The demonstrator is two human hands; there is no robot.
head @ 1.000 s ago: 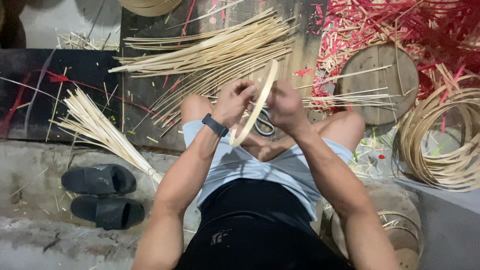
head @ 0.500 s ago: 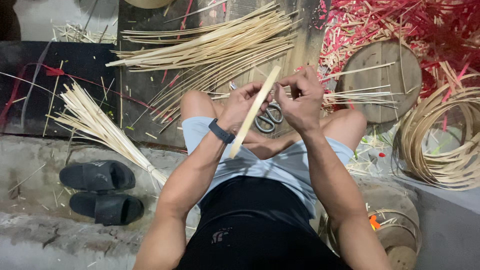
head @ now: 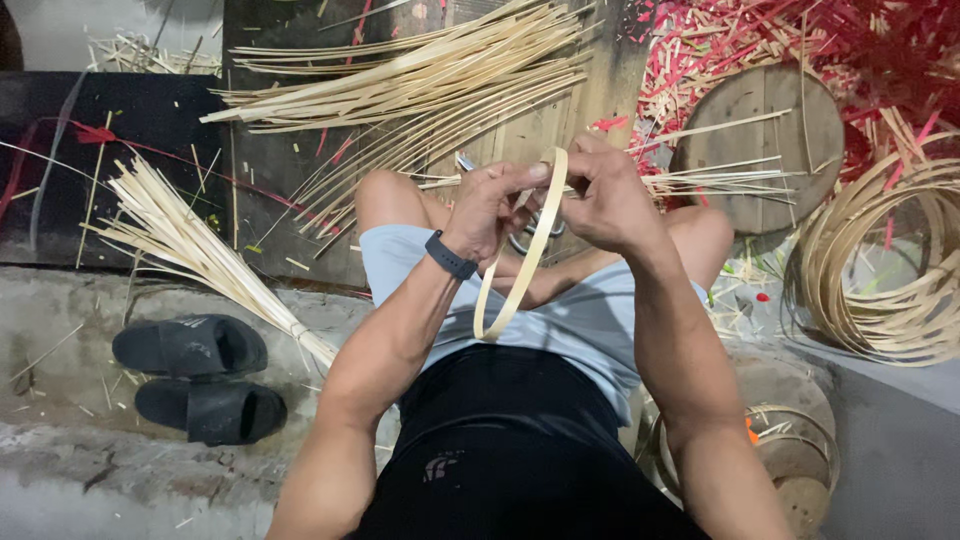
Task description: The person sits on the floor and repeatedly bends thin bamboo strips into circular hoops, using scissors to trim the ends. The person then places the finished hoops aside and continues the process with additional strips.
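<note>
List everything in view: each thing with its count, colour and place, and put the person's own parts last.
bamboo hoop: one, pale tan, held in both hands above the lap
scissors: one pair, grey, mostly hidden behind the hoop
long bamboo strips: a loose pile, pale yellow, on the floor ahead of the knees
tied splint bundle: one, pale, on the left
sandals: two, black, lower left on the concrete
round wooden board: one, brown, upper right
red scraps: many, red, top right
stacked hoops: too many to count, tan, right edge
wristband: one, dark, on the left wrist
left hand: pinches the hoop
right hand: grips the hoop's top
</note>
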